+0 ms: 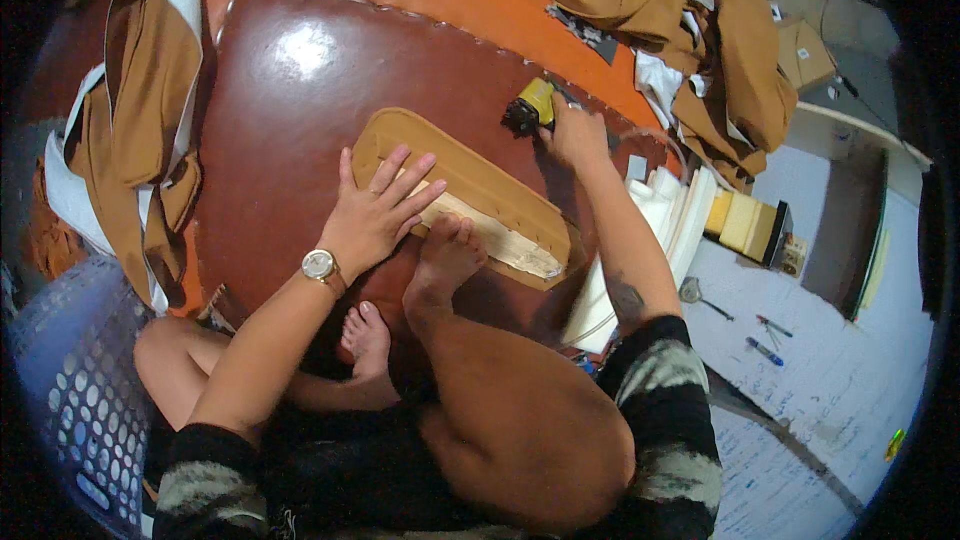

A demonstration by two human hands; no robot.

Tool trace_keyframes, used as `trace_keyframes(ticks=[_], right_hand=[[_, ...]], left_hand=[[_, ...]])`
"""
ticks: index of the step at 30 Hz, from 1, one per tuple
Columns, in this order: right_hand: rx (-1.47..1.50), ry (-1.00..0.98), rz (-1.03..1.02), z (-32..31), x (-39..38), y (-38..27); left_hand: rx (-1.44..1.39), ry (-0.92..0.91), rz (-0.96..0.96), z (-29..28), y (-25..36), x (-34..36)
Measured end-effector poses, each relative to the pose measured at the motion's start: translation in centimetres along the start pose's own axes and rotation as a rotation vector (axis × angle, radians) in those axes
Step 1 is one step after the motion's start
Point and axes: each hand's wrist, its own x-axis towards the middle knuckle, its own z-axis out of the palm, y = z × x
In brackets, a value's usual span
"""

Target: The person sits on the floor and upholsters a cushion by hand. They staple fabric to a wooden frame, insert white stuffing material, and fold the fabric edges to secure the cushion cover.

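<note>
An elongated, round-ended panel (470, 175) covered in tan material lies on the dark red padded surface, with a strip of pale bare wood (508, 244) along its near side. My left hand (375, 205) rests on the panel's left part, palm down and fingers spread. One of my bare feet (447, 260) presses on the panel's near edge, beside that hand. To the right, my right hand (578, 135) is wrapped around a yellow and black staple gun (530, 107). The tool is held beyond the panel, apart from it, and its grip is mostly hidden by my fingers.
Tan and white cover pieces are heaped at the left (150, 90) and far right (650, 0). White foam strips (650, 240) and a yellow block (742, 223) lie right of my right arm. A perforated blue-grey basket (85, 390) stands near left. Pens (765, 350) lie on the marked white surface.
</note>
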Motion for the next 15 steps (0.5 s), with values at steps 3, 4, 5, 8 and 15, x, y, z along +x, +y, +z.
trace_keyframes(ticks=[3,4,5,8,15], right_hand=[[-0.03,-0.019,-0.09,-2.8,-6.6,-0.4],[-0.034,0.003,-0.152,-3.8,-9.3,0.1],[-0.038,0.032,-0.212,-5.0,-11.4,0.3],[-0.052,0.016,-0.403,-10.1,-16.8,-1.7],[-0.233,-0.126,-0.504,-10.5,-15.5,-6.1]], left_hand=[[-0.041,-0.006,-0.011,-0.1,-0.3,0.2],[-0.063,-0.015,-0.009,-0.2,-0.2,0.0],[-0.058,0.014,-0.006,-0.1,-0.2,0.1],[-0.056,0.096,0.01,0.7,-0.3,0.0],[-0.093,0.264,0.038,1.6,-1.0,0.0]])
